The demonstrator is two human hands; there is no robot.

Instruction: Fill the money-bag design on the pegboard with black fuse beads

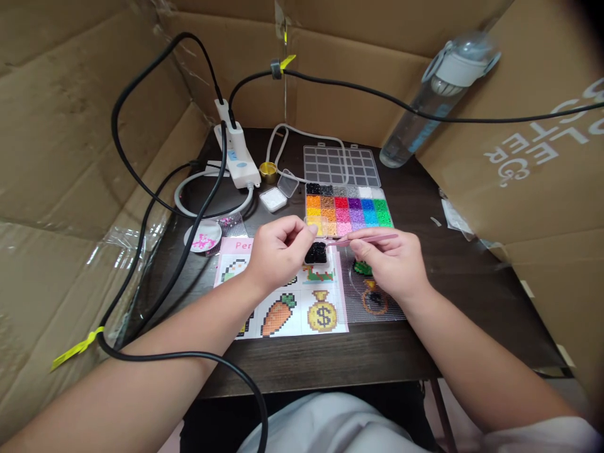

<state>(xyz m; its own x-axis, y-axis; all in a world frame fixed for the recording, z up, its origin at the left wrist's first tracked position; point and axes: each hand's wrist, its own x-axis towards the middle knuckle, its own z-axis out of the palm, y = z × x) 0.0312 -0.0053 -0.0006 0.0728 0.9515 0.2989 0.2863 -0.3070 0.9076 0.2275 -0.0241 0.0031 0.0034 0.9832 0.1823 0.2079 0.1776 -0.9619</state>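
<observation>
My right hand [391,261] is closed on pink tweezers [368,239], whose tips point left toward a small clear tray of black beads [316,253]. My left hand [278,248] is curled with its fingertips pinched together just above and left of that tray; I cannot make out what they hold. Beneath my right hand lies a clear pegboard [372,296] with a partly built bead figure in green, orange and black. A pattern sheet [292,308] showing a carrot and a money bag lies under my left hand. Behind both hands stands an open bead box [349,211] with many coloured compartments.
Thick black cables [189,251] cross the dark table [448,264] at the left. A white power strip [240,157], a small open box of white beads [274,199], a round dish [202,238] and a water bottle [434,94] are at the back. Cardboard walls [70,157] surround the table.
</observation>
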